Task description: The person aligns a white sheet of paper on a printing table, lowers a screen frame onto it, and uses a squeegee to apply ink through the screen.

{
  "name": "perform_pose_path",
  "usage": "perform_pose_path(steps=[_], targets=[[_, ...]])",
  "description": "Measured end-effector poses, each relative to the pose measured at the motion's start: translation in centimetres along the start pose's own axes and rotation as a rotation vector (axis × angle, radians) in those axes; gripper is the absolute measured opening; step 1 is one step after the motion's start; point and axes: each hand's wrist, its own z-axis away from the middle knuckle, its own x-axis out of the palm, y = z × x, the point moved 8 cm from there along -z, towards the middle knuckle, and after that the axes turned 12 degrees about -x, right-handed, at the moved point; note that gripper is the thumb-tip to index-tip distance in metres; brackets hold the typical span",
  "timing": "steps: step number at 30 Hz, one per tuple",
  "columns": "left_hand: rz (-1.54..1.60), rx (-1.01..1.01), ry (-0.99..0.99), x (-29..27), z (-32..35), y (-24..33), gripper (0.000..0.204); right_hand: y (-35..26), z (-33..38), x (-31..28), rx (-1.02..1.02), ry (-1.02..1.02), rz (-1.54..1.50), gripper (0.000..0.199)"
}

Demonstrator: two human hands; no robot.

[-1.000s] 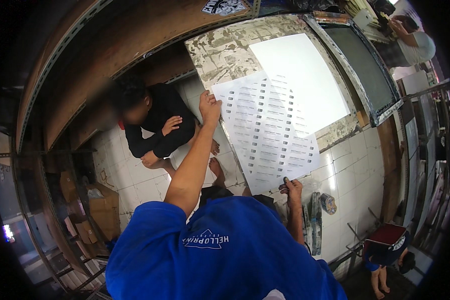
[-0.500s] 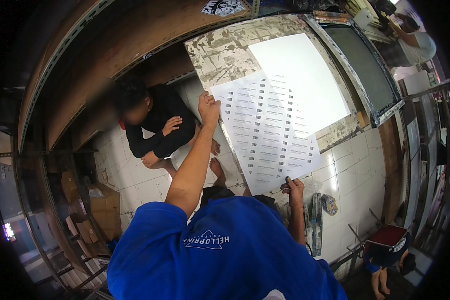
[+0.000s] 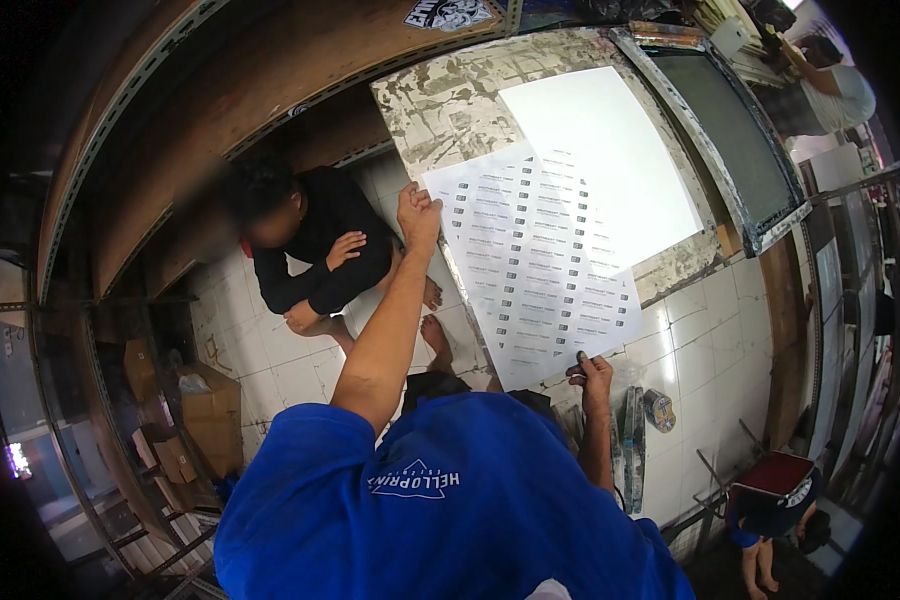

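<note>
Head view, printed sheet (image 3: 540, 270), slanting lengthwise (near end rightward)

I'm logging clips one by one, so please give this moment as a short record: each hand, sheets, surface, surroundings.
Left hand: fingers curled at the printed sheet's left edge; grip unclear
Right hand: at its lower edge; grip unclear
Sheets: printed one overlaps plain white sheet
Surface: blotched table
Surroundings: framed screen right; co-worker in black left
</note>
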Motion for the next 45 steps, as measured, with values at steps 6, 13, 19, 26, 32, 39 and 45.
perform_pose_path(steps=[6,13,19,26,32,39,45], targets=[[-0.009,0.005,0.007,0.1,-0.1,-0.1,0.059,0.1,-0.4,-0.5,-0.004,0.007,-0.008,0.018],[0.003,0.0,0.0,0.1,-0.1,-0.2,0.059,0.2,-0.5,-0.7,0.0,0.001,-0.012,0.019],[0.018,-0.014,-0.007,0.2,-0.1,-0.1,0.06,0.1,-0.7,-0.9,-0.021,0.016,-0.01,0.017],[-0.008,-0.01,0.007,0.2,-0.1,-0.2,0.06,0.2,-1.1,-1.4,-0.013,0.032,-0.017,0.017],[0.001,-0.004,0.005,0.2,0.0,-0.1,0.06,0.0,-1.1,-1.5,-0.016,0.052,-0.032,0.016],[-0.003,0.009,0.004,0.3,-0.2,-0.4,0.059,-0.4,-1.1,-1.5,-0.024,0.045,-0.03,0.012],[0.011,0.019,-0.008,0.4,-0.3,-0.5,0.059,-0.5,-1.2,-1.5,-0.03,0.049,-0.016,0.01]])
